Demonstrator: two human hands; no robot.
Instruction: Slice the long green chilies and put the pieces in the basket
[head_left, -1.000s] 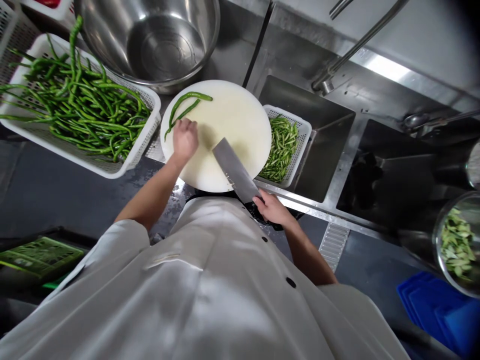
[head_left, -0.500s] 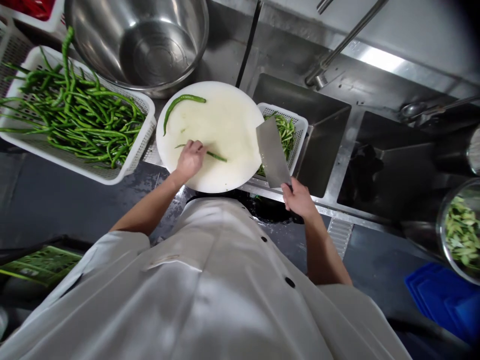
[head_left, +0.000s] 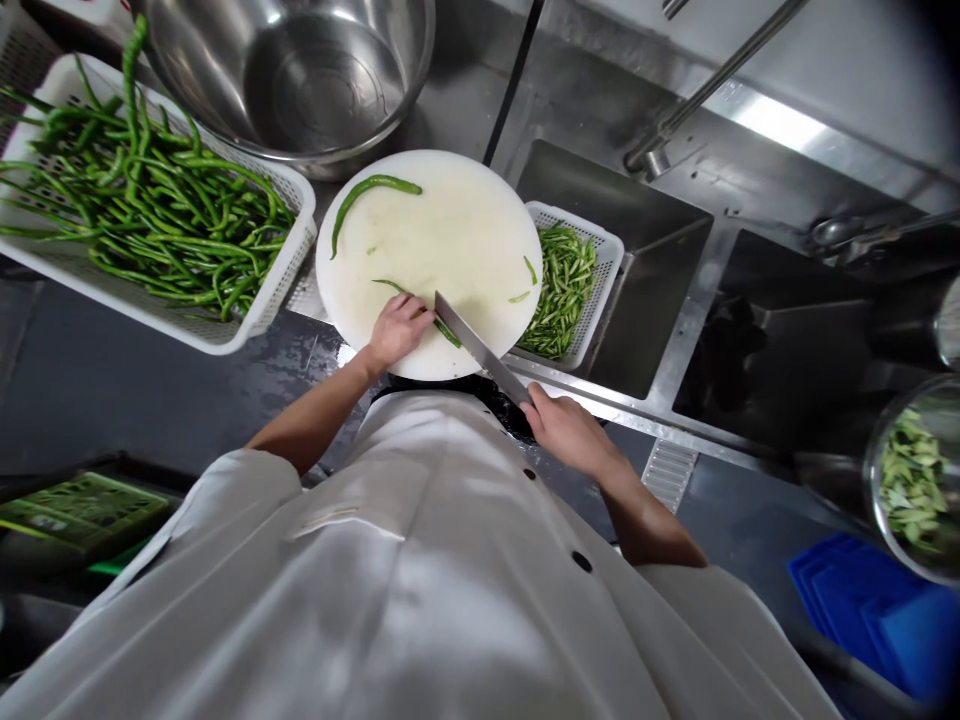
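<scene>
On the round white cutting board [head_left: 450,230], my left hand [head_left: 401,328] is closed over a green chili pepper [head_left: 448,332], whose thin tip and other end stick out on either side. My right hand [head_left: 566,428] grips the handle of a cleaver [head_left: 484,352]. Its blade is edge-down across the pepper, just right of my left fingers. A second, curved chili pepper [head_left: 375,190] lies whole at the board's upper left. Two cut pepper slivers [head_left: 530,270] rest near the right rim. Beside the board, a white basket [head_left: 600,290] holds many cut pepper pieces [head_left: 561,285].
To the left stands a large white basket [head_left: 292,195] heaped with whole chili peppers [head_left: 187,210]. A big steel bowl [head_left: 322,80] sits behind the board. Sinks [head_left: 652,260] with a faucet [head_left: 652,155] lie to the right, and a bowl of cut vegetables [head_left: 911,480] is farther right.
The cleaver has come left from over the small basket onto the pepper, now turned edge-down. My left hand stays on the pepper. Slivers now show at the board's right rim.
</scene>
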